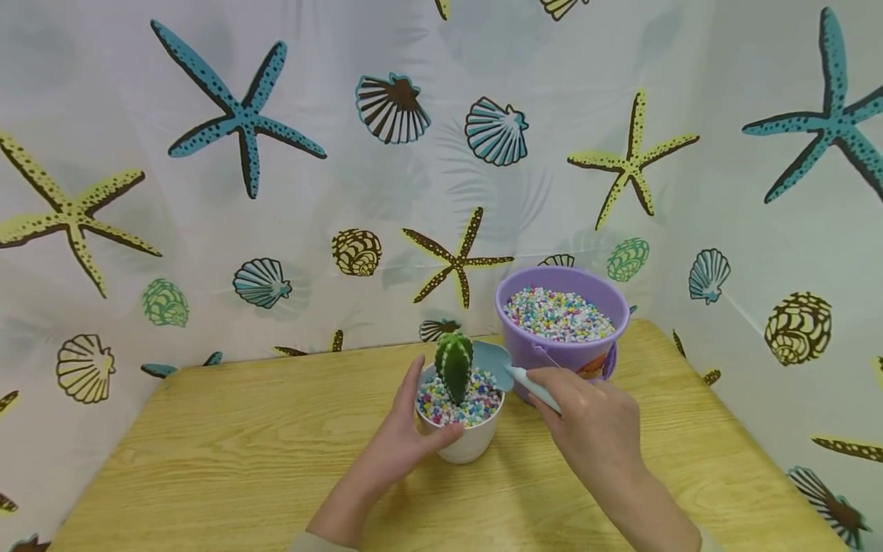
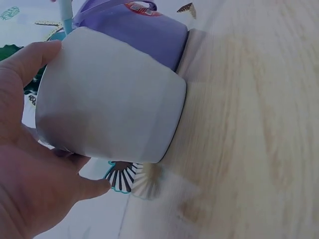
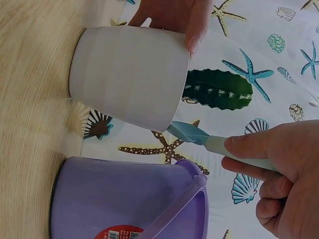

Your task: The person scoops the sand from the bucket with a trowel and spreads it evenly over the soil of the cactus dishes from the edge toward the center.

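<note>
Cactus [image 1: 454,365] in a white pot [image 1: 462,429] of coloured pebbles stands on the wooden counter [image 1: 228,452]. Your left hand [image 1: 407,441] curls its grip around the pot's side. Your right hand [image 1: 593,425] pinches a light-blue scoop [image 1: 510,372], its blade at the pot's rim, seemingly empty. A purple bucket [image 1: 560,326] of pebbles sits just behind.

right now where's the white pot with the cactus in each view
Head: the white pot stands at centre on the table, gripped by the left hand, just left of the purple bucket.
Left wrist: the pot fills the centre-left, turned sideways, bucket behind it.
Right wrist: the pot is upper left, above the bucket.
Shared landmark: the purple bucket.
</note>
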### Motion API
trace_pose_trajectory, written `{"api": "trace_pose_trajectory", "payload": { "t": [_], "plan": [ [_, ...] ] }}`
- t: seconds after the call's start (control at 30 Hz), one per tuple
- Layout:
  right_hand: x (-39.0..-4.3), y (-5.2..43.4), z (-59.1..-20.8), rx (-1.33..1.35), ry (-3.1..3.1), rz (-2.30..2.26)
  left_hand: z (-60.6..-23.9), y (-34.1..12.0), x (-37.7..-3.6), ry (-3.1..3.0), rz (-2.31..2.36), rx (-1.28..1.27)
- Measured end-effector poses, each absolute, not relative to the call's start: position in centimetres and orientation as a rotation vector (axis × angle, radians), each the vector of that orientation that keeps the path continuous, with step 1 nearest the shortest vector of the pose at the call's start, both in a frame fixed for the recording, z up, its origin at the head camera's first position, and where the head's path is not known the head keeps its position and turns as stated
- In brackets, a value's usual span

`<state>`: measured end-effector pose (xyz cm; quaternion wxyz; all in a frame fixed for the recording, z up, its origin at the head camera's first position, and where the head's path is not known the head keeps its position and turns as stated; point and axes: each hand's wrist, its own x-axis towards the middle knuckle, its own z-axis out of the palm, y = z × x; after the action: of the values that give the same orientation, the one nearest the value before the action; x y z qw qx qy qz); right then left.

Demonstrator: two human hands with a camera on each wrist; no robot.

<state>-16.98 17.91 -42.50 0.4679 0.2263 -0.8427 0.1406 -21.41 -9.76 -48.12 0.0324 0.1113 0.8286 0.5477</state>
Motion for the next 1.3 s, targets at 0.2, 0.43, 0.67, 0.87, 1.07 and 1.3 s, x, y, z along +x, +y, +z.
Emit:
{"api": "trace_pose_trajectory", "payload": {
  "t": [0.2, 0.43, 0.67, 0.87, 1.07, 1.3],
  "plan": [
    [-16.9, 18.1, -42.4, 0.547, -2.085, 0.353, -48.4, -9.2, -21.3, 2.624, 1.686, 0.315],
    [-16.8, 18.1, -42.3, 0.546, -2.082, 0.362, -48.3, -9.5, -21.4, 2.588, 1.660, 0.354],
    [-17.1, 18.1, -42.3, 0.536, -2.082, 0.358, -48.0, -10.0, -22.2, 2.531, 1.618, 0.398],
    [-17.1, 18.0, -42.0, 0.524, -2.090, 0.344, -48.0, -9.9, -22.7, 2.553, 1.621, 0.384],
    [-17.0, 18.3, -41.5, 0.505, -2.070, 0.365, -48.1, -9.8, -22.9, 2.532, 1.640, 0.370],
    [-16.4, 19.6, -40.9, 0.443, -2.057, 0.432, -48.1, -9.4, -22.9, 2.475, 1.682, 0.410]
  ]
}}
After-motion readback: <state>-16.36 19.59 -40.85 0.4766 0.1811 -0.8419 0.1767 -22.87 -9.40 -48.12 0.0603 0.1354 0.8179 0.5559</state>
